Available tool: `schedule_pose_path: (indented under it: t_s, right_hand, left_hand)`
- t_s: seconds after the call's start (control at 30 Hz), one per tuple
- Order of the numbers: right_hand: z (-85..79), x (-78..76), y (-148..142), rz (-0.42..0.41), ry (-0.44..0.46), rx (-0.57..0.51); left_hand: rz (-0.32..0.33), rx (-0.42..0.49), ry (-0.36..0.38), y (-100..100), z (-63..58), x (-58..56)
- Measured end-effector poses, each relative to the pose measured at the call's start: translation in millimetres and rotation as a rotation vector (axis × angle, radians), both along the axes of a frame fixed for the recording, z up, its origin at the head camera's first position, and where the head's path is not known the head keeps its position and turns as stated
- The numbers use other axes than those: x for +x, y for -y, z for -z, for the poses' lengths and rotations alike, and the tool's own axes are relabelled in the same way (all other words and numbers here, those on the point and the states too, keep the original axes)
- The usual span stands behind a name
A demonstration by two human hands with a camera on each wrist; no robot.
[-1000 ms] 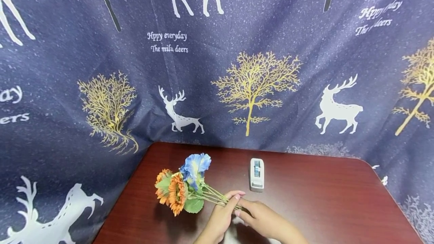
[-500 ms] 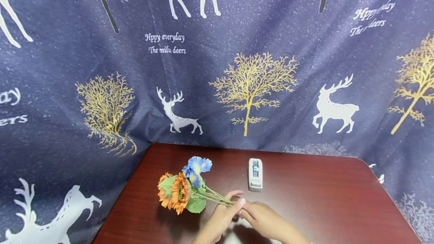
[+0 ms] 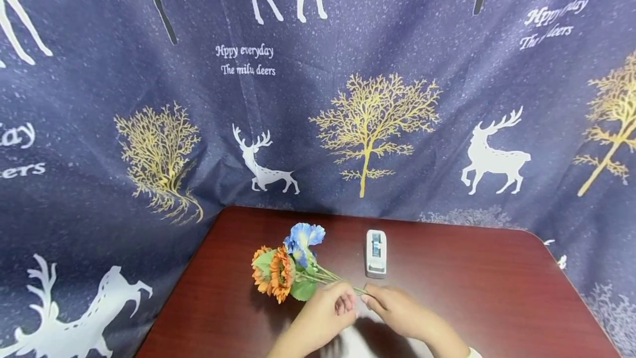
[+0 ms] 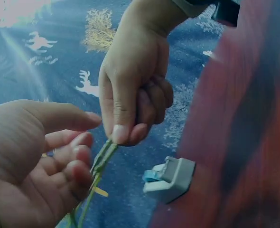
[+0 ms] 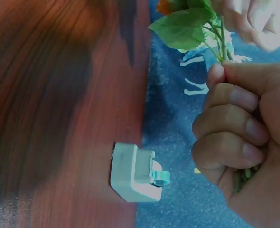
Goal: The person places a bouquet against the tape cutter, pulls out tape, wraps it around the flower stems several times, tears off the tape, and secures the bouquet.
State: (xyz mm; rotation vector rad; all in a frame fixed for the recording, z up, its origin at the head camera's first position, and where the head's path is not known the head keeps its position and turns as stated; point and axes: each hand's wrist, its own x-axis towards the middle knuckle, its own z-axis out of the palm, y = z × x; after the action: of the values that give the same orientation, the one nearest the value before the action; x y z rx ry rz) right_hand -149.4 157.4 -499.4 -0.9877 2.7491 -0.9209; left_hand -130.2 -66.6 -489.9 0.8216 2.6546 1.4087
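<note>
My right hand [image 3: 399, 309] grips a small bunch of flowers by its green stems [image 5: 223, 45], fingers curled round them and the cut ends showing at the palm in the right wrist view. The bunch points left, with orange flowers [image 3: 281, 274], a blue flower [image 3: 300, 243] and broad green leaves [image 5: 180, 32]. Beside the stems is my left hand [image 3: 325, 311], its fingers loosely bent. In the left wrist view its thumb and fingertips stand apart, nothing pinched between them, and the stems [image 4: 100, 164] pass just beyond its fingers.
A white tape dispenser [image 3: 376, 264] with a blue roll stands on the dark red table [image 3: 462, 286], behind the hands. The table's far edge meets a blue curtain [image 3: 298, 98] printed with deer and trees. Below the hands, a white patch [image 3: 356, 344] shows at the bottom.
Both hands were together on the stems. The left hand has let go and loosened its fingers, while the right hand keeps its grip. The bunch has shifted to the right.
</note>
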Motion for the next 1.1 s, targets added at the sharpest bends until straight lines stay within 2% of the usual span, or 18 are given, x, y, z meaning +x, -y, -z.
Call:
schedule_pose_path:
  t_s: [0.07,0.17,0.2,0.27,0.5,0.6,0.7,0.93,1.1]
  right_hand:
    - [0.4,0.8,-1.6,-0.008,-0.012,0.002]
    - [1.1,1.4,-3.5,-0.011,-0.020,0.009]
    - [1.4,1.6,-4.1,-0.012,-0.018,0.011]
    - [2.0,1.7,-5.5,-0.017,-0.006,0.011]
    - [0.0,1.1,-10.6,-0.056,0.034,-0.013]
    - [-0.8,0.9,-13.9,-0.059,0.056,-0.006]
    - [-1.6,1.3,-16.9,-0.057,0.081,0.001]
    - [-2.8,0.9,-22.0,-0.071,0.083,-0.011]
    - [-2.3,-0.7,-25.1,-0.086,0.095,-0.021]
  left_hand:
    - [-0.010,-0.046,-0.141,-1.8,-3.1,-3.4]
    - [-0.033,-0.168,-0.330,-1.2,-6.6,-10.3]
    - [-0.038,-0.216,-0.384,-0.9,-7.4,-12.8]
    - [-0.033,-0.294,-0.440,0.0,-8.5,-17.6]
    - [0.001,-0.536,-0.413,0.3,-6.9,-27.2]
    - [0.001,-0.633,-0.454,1.2,-6.3,-28.4]
    - [0.004,-0.684,-0.480,1.8,-5.8,-28.6]
    - [0.035,-0.685,-0.503,1.0,-3.5,-29.6]
    - [0.096,-0.605,-0.414,1.5,0.2,-31.9]
